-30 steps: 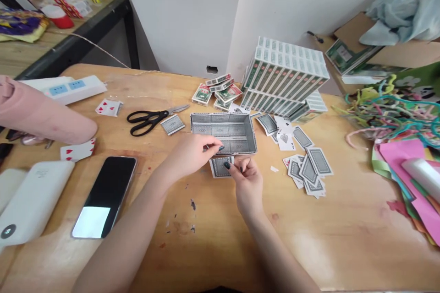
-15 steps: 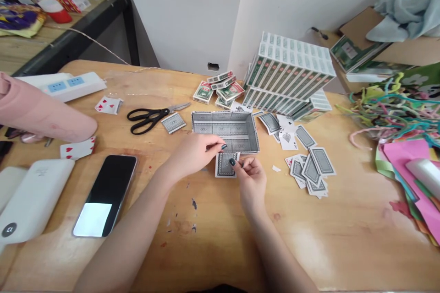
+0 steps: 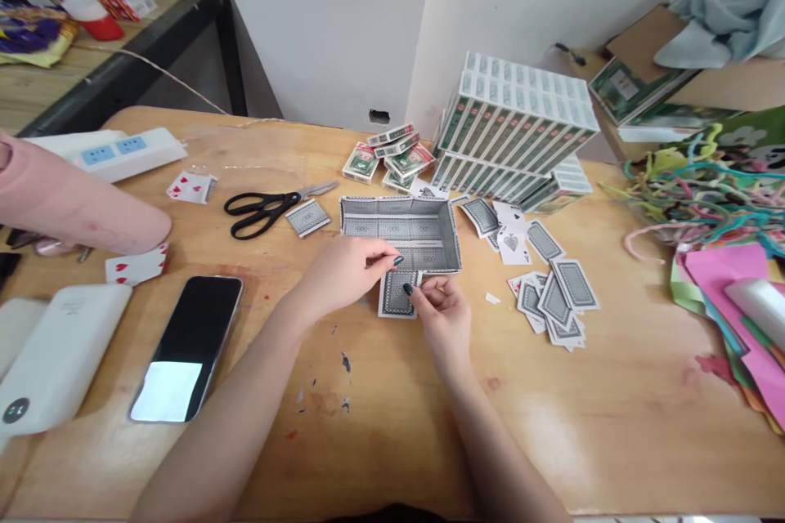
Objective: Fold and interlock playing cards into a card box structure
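An open box made of grey-backed playing cards [image 3: 450, 237] sits at the middle of the table. My left hand [image 3: 352, 274] reaches over its front left corner, thumb and fingertips pinched at the front rim; what lies between them is hidden. Against the outside of the front wall stands a grey-backed playing card [image 3: 396, 296]. My right hand [image 3: 446, 319] pinches that card by its right edge, the thumb on its patterned back. Scissors with black handles [image 3: 261, 212] lie left of the box, beside a folded card [image 3: 307, 218].
Loose playing cards [image 3: 558, 298] are scattered to the right. Behind them rises a stack of card packs [image 3: 521, 122], with several smaller packs [image 3: 398, 159] beside it. Leftward lie a phone [image 3: 190, 347], a white power bank [image 3: 65, 359] and a pink cylindrical object [image 3: 86, 196].
The card at the front wall has shifted slightly left along with my right hand, whose fingers have drawn closer to its edge. My left hand stays nearly in place.
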A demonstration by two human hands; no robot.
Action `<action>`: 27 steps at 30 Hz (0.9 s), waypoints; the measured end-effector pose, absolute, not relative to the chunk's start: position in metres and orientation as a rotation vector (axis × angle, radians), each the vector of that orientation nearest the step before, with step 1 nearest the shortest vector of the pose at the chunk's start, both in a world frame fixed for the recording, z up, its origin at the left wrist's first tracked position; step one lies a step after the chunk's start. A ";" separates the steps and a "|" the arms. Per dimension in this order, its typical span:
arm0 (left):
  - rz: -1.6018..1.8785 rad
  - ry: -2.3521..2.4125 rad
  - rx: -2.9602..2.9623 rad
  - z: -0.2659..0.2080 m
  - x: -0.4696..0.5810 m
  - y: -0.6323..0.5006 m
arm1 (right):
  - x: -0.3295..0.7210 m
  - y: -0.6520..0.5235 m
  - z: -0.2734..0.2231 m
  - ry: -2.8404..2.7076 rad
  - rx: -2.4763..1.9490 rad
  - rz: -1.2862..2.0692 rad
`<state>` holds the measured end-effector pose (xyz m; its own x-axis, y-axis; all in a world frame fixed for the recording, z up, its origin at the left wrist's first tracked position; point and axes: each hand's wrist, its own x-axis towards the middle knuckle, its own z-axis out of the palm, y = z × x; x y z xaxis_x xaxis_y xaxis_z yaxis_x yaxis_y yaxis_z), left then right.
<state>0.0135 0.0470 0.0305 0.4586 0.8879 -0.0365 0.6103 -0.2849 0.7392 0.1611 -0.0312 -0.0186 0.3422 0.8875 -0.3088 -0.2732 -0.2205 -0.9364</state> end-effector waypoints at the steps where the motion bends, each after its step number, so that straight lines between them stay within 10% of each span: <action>1: 0.493 1.246 2.004 0.031 0.013 0.047 | 0.162 -0.031 -0.018 -0.609 -1.404 1.208; 27: 0.311 1.295 2.204 0.028 0.036 0.037 | 0.169 -0.029 -0.022 -0.879 -1.672 1.107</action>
